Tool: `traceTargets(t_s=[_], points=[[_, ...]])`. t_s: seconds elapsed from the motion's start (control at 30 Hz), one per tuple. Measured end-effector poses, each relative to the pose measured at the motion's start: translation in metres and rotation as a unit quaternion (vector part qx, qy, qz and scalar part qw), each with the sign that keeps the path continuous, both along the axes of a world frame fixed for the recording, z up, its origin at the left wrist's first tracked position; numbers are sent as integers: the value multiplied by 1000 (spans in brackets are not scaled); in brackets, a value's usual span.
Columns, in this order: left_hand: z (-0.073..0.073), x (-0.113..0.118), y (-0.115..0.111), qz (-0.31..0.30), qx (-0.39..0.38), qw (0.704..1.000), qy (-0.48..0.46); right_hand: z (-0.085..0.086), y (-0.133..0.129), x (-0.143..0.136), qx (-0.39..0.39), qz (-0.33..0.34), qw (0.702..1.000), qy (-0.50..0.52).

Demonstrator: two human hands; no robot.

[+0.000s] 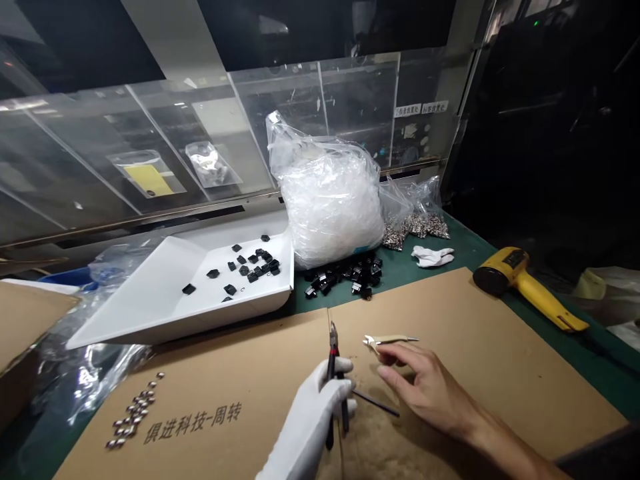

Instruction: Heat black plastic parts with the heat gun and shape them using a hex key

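My left hand [320, 400], in a white glove, is closed around black-handled pliers [333, 343] whose jaws point away from me. A thin dark rod [376, 403] sticks out to the right beside that hand. My bare right hand [425, 383] has its thumb and fingers apart at a small pair of cutters [371, 341] with pale handles. The fingers reach over the near handle, and whether they grip it is hard to tell. Both tools are over the cardboard sheet [440, 313]. Small metal pieces [134, 413] lie in rows on its left part.
A white tray [165, 293] holds several black parts [257, 267]. More black parts [350, 275] lie below a large clear bag [333, 200]. Bags of metal pieces [420, 223], a white glove [433, 257] and a yellow heat gun [530, 287] sit at the right.
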State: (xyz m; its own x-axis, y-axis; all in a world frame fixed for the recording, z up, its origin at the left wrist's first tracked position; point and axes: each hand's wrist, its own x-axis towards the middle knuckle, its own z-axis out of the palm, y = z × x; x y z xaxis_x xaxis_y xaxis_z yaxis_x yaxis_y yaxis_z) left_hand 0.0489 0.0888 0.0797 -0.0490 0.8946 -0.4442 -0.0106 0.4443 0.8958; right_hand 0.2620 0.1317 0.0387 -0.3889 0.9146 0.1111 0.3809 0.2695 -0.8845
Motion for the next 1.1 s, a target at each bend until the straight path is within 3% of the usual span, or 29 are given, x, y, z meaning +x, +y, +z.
traceTargets(t_s=[0.07, 0.23, 0.4, 0.6, 0.77, 0.93, 1.1], points=[[-7, 2, 1, 18, 14, 1000, -21, -5, 0, -9, -42, 8, 998, 36], [-37, 16, 11, 51, 83, 995, -29, -20, -11, -18, -199, 126, 966, 106], [-43, 28, 25, 7, 81, 995, -61, -12, -10, -23, -248, 101, 952, 149], [-26, 34, 29, -17, 46, 999, 5, 7, -4, -23, -165, 107, 962, 189], [-6, 49, 41, -101, 77, 991, 50, 6, 5, -8, -134, 15, 984, 118], [-16, 63, 51, -160, 113, 977, 80, 10, 18, 12, -78, -20, 996, -29], [-24, 66, 40, -142, 143, 962, 184, 11, 50, 28, -39, -39, 984, -170]])
